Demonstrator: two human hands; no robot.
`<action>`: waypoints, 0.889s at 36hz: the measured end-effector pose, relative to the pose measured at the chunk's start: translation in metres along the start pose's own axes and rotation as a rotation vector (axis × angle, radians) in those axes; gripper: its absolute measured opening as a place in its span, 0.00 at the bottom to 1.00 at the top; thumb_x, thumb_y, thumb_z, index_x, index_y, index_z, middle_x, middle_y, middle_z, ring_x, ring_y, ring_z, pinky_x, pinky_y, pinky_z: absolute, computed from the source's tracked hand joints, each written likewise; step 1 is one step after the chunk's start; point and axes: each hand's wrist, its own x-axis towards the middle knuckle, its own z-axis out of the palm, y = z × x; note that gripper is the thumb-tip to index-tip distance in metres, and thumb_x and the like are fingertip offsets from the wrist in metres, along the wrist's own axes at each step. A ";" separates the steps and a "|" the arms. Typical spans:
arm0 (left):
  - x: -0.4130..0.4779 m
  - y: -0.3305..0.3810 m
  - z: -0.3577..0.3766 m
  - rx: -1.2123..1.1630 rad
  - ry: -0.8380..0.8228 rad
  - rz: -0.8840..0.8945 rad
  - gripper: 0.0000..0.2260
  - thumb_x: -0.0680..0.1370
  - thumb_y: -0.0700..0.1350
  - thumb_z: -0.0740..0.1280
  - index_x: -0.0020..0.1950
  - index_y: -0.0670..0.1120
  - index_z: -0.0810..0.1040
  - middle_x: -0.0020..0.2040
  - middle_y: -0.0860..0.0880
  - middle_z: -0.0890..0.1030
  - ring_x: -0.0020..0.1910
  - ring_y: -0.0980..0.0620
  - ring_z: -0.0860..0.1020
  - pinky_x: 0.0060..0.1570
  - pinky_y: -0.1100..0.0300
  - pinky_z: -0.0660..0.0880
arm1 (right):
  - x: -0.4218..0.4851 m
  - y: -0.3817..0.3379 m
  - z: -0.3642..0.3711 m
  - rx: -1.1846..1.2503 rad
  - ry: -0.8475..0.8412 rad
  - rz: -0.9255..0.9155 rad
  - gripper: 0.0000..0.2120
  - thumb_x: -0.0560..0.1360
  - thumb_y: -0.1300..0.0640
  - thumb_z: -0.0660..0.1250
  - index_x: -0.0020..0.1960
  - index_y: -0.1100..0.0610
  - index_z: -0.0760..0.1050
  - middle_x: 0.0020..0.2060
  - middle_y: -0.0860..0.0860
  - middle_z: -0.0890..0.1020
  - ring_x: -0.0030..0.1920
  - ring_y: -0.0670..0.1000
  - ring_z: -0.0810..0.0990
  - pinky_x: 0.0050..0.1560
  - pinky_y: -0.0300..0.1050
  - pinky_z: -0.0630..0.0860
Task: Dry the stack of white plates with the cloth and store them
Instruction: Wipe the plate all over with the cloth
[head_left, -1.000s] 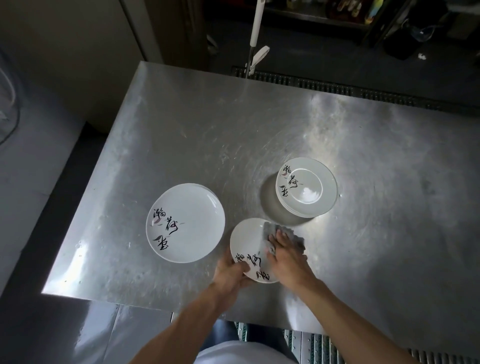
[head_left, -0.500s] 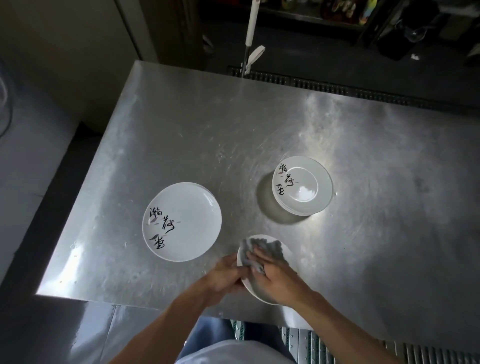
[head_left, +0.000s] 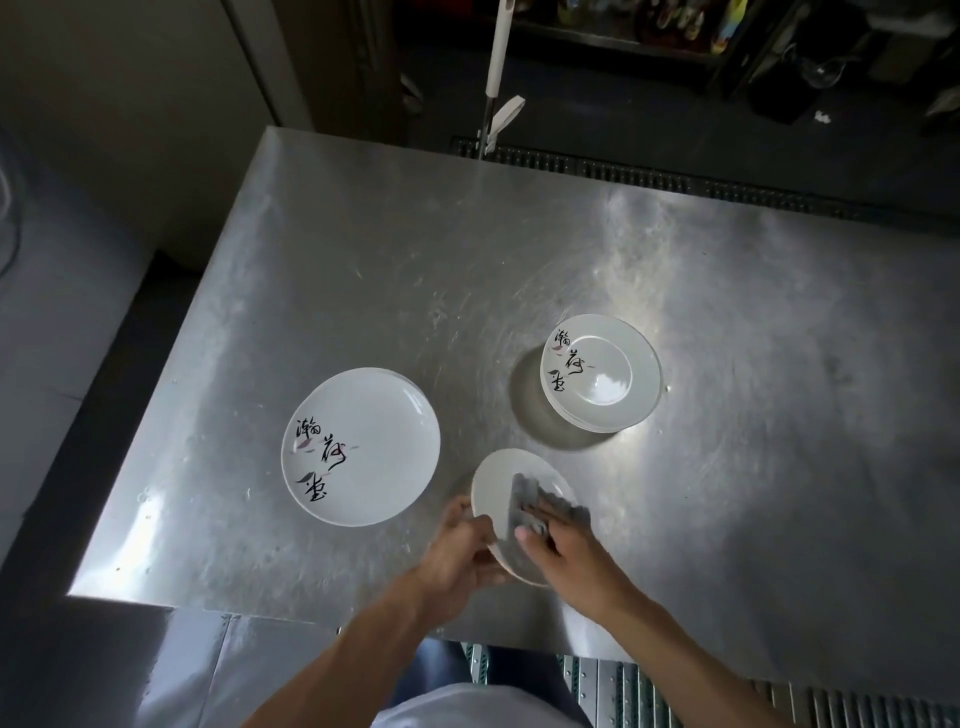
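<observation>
L stack (head_left: 360, 447), large white plates w/ black script, sits flat on the table (head_left: 467, 249), left of the work zone and clear of both hands. L hand (head_left: 457, 551) grips the plate (head_left: 498, 483) at its near-left rim, fingers curled round the edge; plate is tilted, plain face up, held above the table's near edge. Whether its far rim touches the table: cannot tell. Cloth (head_left: 522, 493), grey, lies on the plate's centre and right part. R hand (head_left: 576, 566) pinches the cloth betw. thumb and fingers and presses it onto the plate. R stack (head_left: 600, 371), smaller plates w/ the same script, stands further back and right, well apart from the hands. Step in hand, by judgement: wiping one plate dry. Procedure: hold the rim firm w/ L hand, since a wet glazed plate is likely slippery; sweep the cloth in circles from centre out to the rim; turn the plate in stages so the part under the L fingers also gets wiped; do both faces. Keep the plate over the table, not past its edge, to limit drop risk. Set it down gently on its stack; avoid chipping rims.
</observation>
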 end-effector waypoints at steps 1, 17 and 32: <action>-0.001 0.002 -0.002 0.070 -0.026 0.000 0.26 0.67 0.42 0.66 0.65 0.43 0.69 0.51 0.38 0.83 0.48 0.38 0.84 0.53 0.39 0.82 | -0.002 -0.002 0.004 0.060 0.001 -0.013 0.24 0.82 0.43 0.60 0.78 0.44 0.64 0.77 0.45 0.64 0.77 0.48 0.58 0.77 0.45 0.58; 0.000 -0.001 -0.010 0.123 -0.037 0.064 0.36 0.63 0.37 0.65 0.73 0.49 0.72 0.58 0.41 0.83 0.51 0.42 0.83 0.48 0.45 0.83 | 0.023 0.013 0.023 -0.355 0.015 -0.098 0.24 0.84 0.44 0.50 0.80 0.46 0.60 0.80 0.41 0.53 0.81 0.46 0.47 0.80 0.48 0.46; 0.003 0.014 0.001 0.049 -0.057 0.060 0.39 0.72 0.29 0.61 0.74 0.64 0.62 0.54 0.39 0.81 0.43 0.46 0.83 0.41 0.51 0.81 | -0.029 -0.011 0.001 -0.242 -0.019 -0.403 0.32 0.75 0.38 0.69 0.76 0.44 0.67 0.74 0.36 0.68 0.73 0.36 0.64 0.78 0.52 0.56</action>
